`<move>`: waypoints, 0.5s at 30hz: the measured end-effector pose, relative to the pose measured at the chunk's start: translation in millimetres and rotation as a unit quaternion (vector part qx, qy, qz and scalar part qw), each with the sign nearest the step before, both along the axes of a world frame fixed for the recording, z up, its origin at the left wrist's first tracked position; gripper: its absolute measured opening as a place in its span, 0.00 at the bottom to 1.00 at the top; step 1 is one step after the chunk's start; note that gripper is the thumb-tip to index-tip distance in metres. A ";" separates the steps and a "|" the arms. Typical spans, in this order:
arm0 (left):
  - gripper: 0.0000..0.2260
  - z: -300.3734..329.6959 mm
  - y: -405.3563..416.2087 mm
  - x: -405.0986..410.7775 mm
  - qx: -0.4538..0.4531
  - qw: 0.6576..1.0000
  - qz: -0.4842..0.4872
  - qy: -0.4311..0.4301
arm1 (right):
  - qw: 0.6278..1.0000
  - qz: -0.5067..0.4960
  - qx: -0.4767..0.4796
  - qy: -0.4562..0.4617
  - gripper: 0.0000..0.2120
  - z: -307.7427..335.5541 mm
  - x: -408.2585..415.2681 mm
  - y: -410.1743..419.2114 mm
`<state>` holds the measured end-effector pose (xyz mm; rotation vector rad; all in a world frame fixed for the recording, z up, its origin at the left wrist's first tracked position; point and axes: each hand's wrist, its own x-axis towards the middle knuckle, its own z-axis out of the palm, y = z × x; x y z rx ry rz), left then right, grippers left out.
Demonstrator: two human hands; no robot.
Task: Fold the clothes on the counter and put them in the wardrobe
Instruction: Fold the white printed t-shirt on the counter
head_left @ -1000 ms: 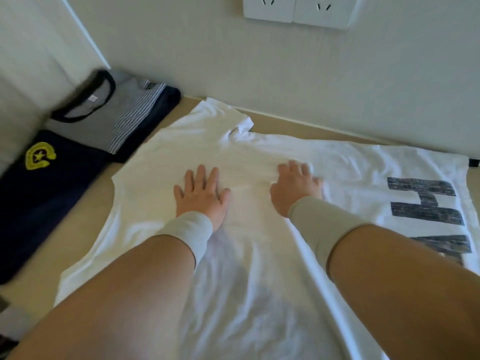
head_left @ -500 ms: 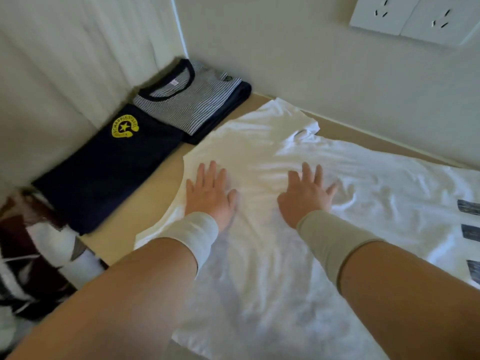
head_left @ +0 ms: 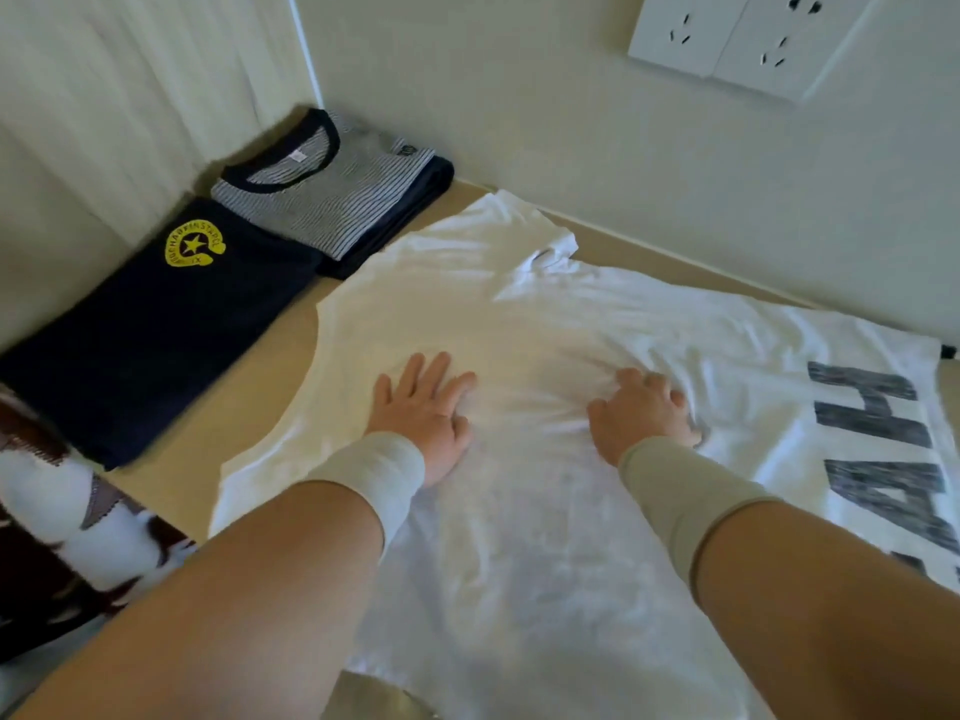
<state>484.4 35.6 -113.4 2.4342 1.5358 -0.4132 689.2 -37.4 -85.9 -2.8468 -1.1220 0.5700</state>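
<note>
A white T-shirt [head_left: 519, 314] with grey block letters lies spread across the beige counter [head_left: 249, 387], one sleeve reaching toward the back wall. My left hand [head_left: 423, 407] presses flat on the shirt with its fingers straight. A little to the right, my right hand [head_left: 641, 413] has its fingers curled into the cloth, and creases radiate from it. Both wrists wear pale bands.
A folded navy shirt [head_left: 156, 330] with a yellow emblem lies at the left, and a folded striped shirt [head_left: 332, 200] sits behind it in the corner. A dark patterned cloth [head_left: 52, 537] hangs at the lower left edge. Wall sockets [head_left: 748, 39] are mounted above the counter.
My right hand's fingers have curled and bunched the white cloth; half a second ago they lay spread flat. My left hand stays flat on the shirt. The view has shifted slightly.
</note>
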 end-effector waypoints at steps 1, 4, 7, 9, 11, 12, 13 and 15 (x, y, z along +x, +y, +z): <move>0.28 7.8 3.0 11.5 0.003 1.000 0.029 0.011 | 1.000 -0.023 0.008 0.000 0.23 2.9 9.7 -5.5; 0.28 20.2 -25.9 69.6 -0.024 0.997 0.003 -0.071 | 0.998 0.037 0.037 0.024 0.23 7.0 5.6 -16.8; 0.30 4.1 -69.8 92.4 -0.054 0.991 -0.110 -0.048 | 0.998 0.058 0.007 0.027 0.27 -4.5 16.7 -45.9; 0.30 0.0 -61.1 92.2 -0.051 0.995 -0.089 -0.008 | 0.999 -0.016 -0.023 0.021 0.28 -9.5 49.4 -64.5; 0.32 12.3 -53.7 108.6 -0.058 0.998 -0.026 0.022 | 0.992 -0.119 -0.039 0.013 0.27 -6.0 81.4 -85.1; 0.33 21.1 -54.2 122.5 -0.055 0.998 0.002 0.030 | 0.990 -0.141 -0.020 0.003 0.27 -3.7 88.0 -92.4; 0.33 26.9 -61.8 139.3 -0.055 0.998 0.007 0.024 | 0.991 -0.134 0.010 -0.005 0.26 -1.5 89.4 -99.1; 0.33 27.3 -91.5 163.8 -0.063 0.997 -0.054 -0.007 | 0.997 -0.047 0.056 0.025 0.25 0.4 84.5 -115.1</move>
